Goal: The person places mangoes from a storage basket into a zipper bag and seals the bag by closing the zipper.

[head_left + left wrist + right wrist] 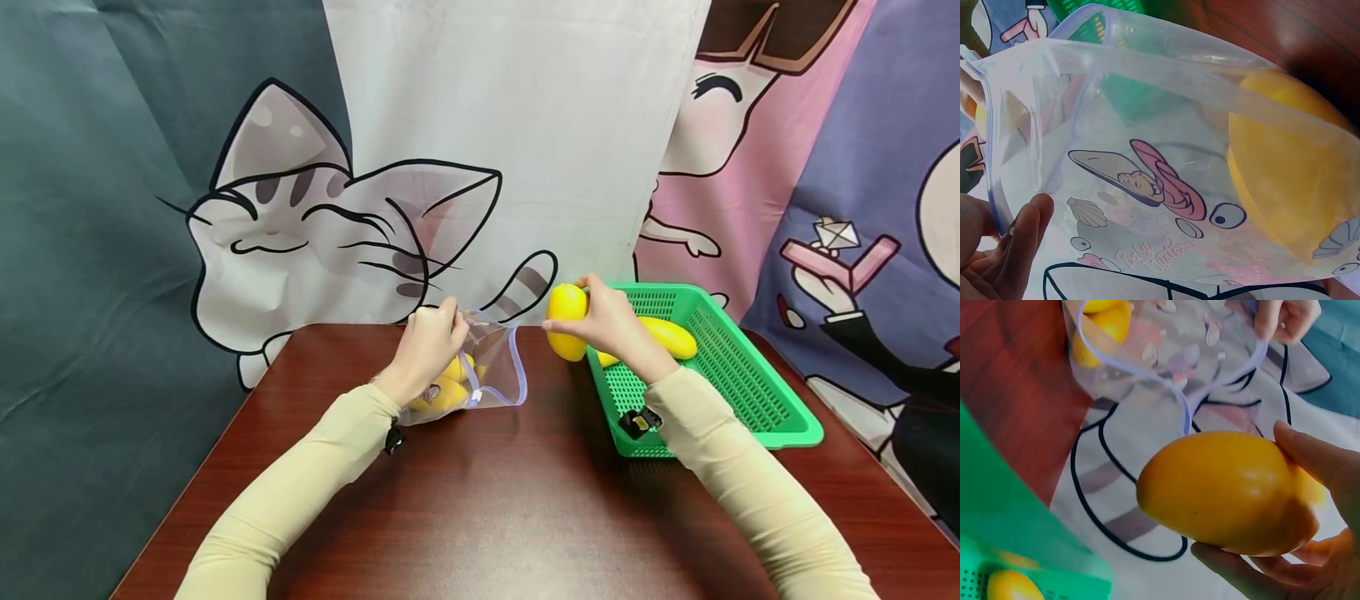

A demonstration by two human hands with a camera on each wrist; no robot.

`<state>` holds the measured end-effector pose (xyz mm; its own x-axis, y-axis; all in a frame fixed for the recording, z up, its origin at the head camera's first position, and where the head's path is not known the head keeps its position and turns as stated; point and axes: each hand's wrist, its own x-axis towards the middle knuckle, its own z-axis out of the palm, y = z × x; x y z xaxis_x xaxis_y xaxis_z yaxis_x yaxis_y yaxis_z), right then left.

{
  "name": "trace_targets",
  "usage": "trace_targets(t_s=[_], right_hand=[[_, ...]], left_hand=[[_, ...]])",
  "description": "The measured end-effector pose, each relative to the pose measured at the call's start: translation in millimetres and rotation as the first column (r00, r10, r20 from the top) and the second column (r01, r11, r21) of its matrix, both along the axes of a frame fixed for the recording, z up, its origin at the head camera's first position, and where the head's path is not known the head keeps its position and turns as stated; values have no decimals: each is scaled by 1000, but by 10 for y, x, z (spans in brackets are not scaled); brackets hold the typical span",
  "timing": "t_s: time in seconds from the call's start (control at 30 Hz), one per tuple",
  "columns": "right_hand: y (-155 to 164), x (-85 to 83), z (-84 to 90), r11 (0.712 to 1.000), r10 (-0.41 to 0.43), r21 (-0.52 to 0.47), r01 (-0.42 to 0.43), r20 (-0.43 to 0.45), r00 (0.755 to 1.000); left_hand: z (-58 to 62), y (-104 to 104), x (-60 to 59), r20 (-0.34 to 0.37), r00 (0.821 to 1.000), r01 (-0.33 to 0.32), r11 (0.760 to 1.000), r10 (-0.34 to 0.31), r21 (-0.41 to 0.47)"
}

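My left hand (429, 342) pinches the rim of a clear zip bag (491, 371) and holds its mouth open toward the right. The bag (1147, 187) has printed cartoon figures and holds yellow mangoes (1291, 181). My right hand (611, 323) grips a yellow mango (566, 321) in the air between the bag and a green basket (750, 400). In the right wrist view the held mango (1229, 490) sits just outside the bag's open mouth (1166, 356), and the left hand's fingers (1285, 315) hold the far rim. Another mango (667, 336) lies in the basket.
A dark brown table (510, 508) carries the bag and the basket at its right side. Cartoon-printed cloth (337, 217) hangs right behind the table. A small black device (637, 422) sits on the right wrist over the basket's near rim.
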<state>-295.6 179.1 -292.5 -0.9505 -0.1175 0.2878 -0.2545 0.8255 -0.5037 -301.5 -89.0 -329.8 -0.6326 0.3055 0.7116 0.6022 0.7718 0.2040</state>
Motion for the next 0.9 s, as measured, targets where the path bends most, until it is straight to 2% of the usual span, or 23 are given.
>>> trace_targets(t_s=[0.2, 0.43, 0.7, 0.9], right_hand=[[-182, 47, -54, 997, 64, -35, -68, -103, 993], [-358, 64, -54, 978, 176, -75, -195, -205, 963], [-500, 16, -114, 931, 321, -57, -359, -339, 885], [-539, -28, -144, 871, 438, -79, -485, -324, 839]], left_hand=[[8, 4, 1, 18, 1000, -2, 1000, 2, 1], [20, 4, -6, 14, 1000, -27, 1000, 27, 12], [34, -17, -10, 13, 999, -40, 999, 40, 14], [56, -40, 5, 31, 999, -40, 999, 40, 12]])
